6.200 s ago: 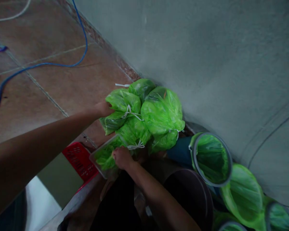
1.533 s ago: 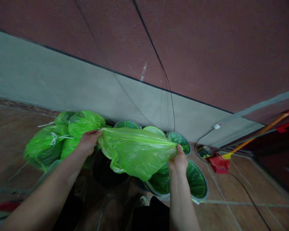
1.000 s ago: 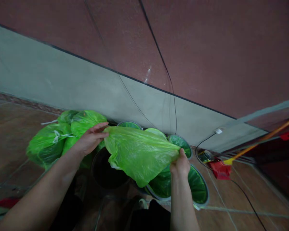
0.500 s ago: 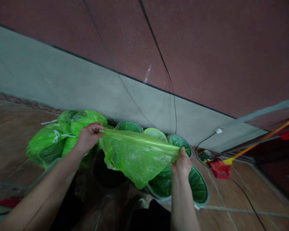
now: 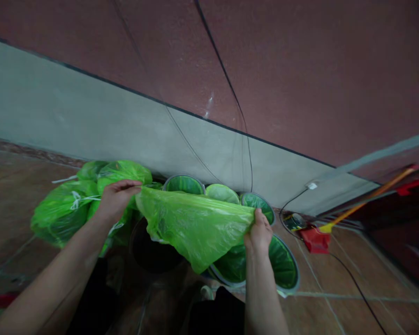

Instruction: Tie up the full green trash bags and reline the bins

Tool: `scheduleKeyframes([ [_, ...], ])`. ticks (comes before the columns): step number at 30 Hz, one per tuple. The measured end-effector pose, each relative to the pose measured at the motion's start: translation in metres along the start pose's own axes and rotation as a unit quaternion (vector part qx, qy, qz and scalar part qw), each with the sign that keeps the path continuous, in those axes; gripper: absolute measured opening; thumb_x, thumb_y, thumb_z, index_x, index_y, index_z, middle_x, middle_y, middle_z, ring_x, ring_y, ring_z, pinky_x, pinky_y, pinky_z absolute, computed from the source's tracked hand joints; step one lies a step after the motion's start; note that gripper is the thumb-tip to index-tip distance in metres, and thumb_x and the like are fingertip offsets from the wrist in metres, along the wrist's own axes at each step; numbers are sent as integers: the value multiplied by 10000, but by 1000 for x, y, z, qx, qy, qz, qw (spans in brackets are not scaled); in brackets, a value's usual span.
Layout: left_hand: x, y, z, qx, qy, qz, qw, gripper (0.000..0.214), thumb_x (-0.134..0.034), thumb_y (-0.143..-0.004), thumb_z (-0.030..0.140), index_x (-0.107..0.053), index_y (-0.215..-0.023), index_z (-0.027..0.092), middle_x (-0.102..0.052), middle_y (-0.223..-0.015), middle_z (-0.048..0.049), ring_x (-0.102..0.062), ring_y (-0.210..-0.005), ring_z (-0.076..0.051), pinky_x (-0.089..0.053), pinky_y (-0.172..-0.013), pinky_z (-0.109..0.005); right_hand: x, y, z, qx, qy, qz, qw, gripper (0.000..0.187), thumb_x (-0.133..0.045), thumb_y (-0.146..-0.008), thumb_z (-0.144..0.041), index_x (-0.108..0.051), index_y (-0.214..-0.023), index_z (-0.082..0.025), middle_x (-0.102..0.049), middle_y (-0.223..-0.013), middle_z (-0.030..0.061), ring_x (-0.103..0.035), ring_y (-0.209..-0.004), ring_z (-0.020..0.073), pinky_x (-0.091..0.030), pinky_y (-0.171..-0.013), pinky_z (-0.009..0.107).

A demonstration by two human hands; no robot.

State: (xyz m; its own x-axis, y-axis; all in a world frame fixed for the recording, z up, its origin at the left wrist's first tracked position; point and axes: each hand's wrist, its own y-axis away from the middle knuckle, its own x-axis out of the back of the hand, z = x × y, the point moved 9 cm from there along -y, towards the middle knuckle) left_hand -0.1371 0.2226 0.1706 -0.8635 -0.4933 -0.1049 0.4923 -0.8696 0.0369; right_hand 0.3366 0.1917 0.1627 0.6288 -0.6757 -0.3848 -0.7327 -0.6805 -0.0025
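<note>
A thin green plastic garbage bag [image 5: 195, 223] is stretched between my two hands, its top edge pulled nearly straight and its lower part hanging down. My left hand [image 5: 118, 197] pinches one end of that edge. At the other end, my right hand [image 5: 259, 230] grips the bag between thumb and fingers. Below the bag and to the left stands a dark bin [image 5: 150, 253] with no green liner visible in it. Part of this bin's rim is hidden behind the bag.
Several bins with green liners, such as one at the back [image 5: 185, 184], stand along the wall. Tied green bags [image 5: 64, 211] lie to the left. At right are a red dustpan [image 5: 315, 239], a yellow-orange handle [image 5: 370, 197] and a black cable [image 5: 358, 286] across the tiles.
The view has shifted slightly, so the scene sits a little further left. Both hands still hold the bag stretched, with little change in its shape.
</note>
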Motion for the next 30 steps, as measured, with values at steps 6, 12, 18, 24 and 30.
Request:
scheduleKeyframes([
  [6,4,-8,-2,-51,-120,-34,991,187,-743,-538,266,-741,-723,239,-709,-744,-4,-585,-739,-199,-472,-693,-289,-5,-2,-2,15,16,-12,1000,339,-746,-666,-387,-678,-888,-140,-688,-771,-6,-621,-712,147,-504,-684,301],
  [12,5,-14,-4,-90,-193,-26,977,95,-733,-554,287,-703,-623,230,-663,-682,-5,-574,-726,-200,-459,-738,-316,4,-2,-3,23,-7,26,999,279,-768,-645,-362,-619,-757,-155,-617,-664,-47,-551,-606,104,-463,-593,248],
  [18,-13,1,5,-27,70,-64,995,171,-772,-519,248,-633,-613,217,-691,-839,3,-606,-885,-178,-458,-777,-263,21,-11,1,21,49,72,996,303,-713,-721,-408,-514,-669,-186,-484,-566,-76,-467,-534,104,-416,-543,258],
  [24,-31,19,21,-97,37,-75,992,206,-762,-613,307,-607,-710,213,-593,-646,39,-518,-609,-122,-431,-642,-257,-14,34,-62,300,297,41,906,280,-655,-794,-367,-639,-999,-178,-621,-1081,115,-538,-1101,260,-422,-965,415],
  [30,-94,70,22,-242,-200,-198,929,136,-593,-814,352,-609,-806,218,-636,-765,-4,-590,-748,-165,-456,-759,-300,-116,139,-25,365,370,-347,781,346,-467,-943,-312,-595,-1242,-195,-589,-1283,120,-510,-1219,236,-380,-1049,454],
])
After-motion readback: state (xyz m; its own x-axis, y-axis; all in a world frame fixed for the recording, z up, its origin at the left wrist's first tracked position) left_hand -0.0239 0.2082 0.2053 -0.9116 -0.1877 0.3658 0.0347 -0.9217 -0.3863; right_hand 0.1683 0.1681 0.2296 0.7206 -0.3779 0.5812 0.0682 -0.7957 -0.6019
